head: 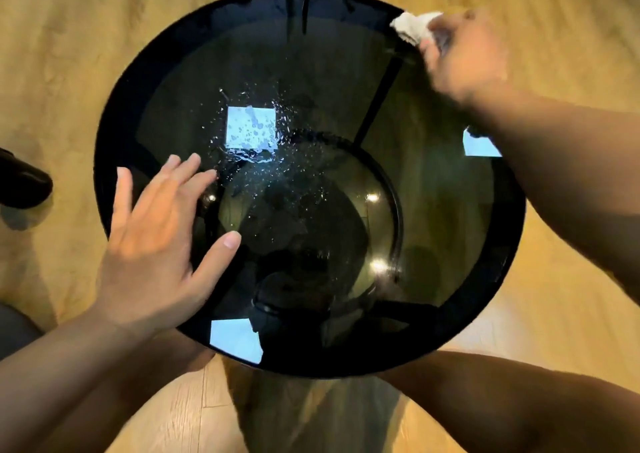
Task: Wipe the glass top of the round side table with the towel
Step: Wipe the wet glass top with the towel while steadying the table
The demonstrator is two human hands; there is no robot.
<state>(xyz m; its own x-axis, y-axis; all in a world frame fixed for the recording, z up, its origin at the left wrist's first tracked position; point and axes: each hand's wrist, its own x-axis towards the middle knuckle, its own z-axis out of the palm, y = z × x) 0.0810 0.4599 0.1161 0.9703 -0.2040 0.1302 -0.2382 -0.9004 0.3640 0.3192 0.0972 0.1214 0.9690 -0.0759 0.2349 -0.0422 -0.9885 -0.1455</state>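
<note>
Nearest the camera, the person's bare knees flanked the near edge of the round side table, which stood on a pale wooden floor. The left hand lay over the near-left part of the dark glass top, released, fingers straight and spread, grasping nothing. Just beyond its fingertips, towards the middle of the glass, a scatter of water droplets glinted around a square reflection of light. At the far-right rim, the right hand, blurred, grasped the white towel, bunched in its fingers. The towel sat at the very edge of the glass, well apart from the wet patch. A dark object lay on the floor left of the table.
</note>
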